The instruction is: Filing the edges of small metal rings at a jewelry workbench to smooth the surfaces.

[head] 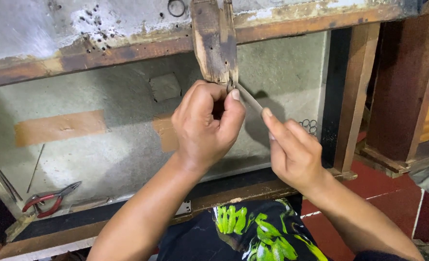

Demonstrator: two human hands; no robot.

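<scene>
Red-handled pliers [50,199] lie well left of both hands at the worn wooden slat [215,41]

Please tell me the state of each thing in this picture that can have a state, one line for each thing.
Left hand: grip closed at the lower end of the wooden slat.
Right hand: fingers pinching a thin flat strip.
Wooden slat: upright, worn, pitted with small holes.
Thin strip: slanted, its tip at the slat.
Red-handled pliers: lying unused, handles apart.

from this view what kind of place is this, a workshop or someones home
Probably a home repair spot rather than a proper workshop: an old worn wooden frame lies on a red tiled floor, red-handled pliers rest inside it, and both hands work at a weathered wooden slat.
</scene>
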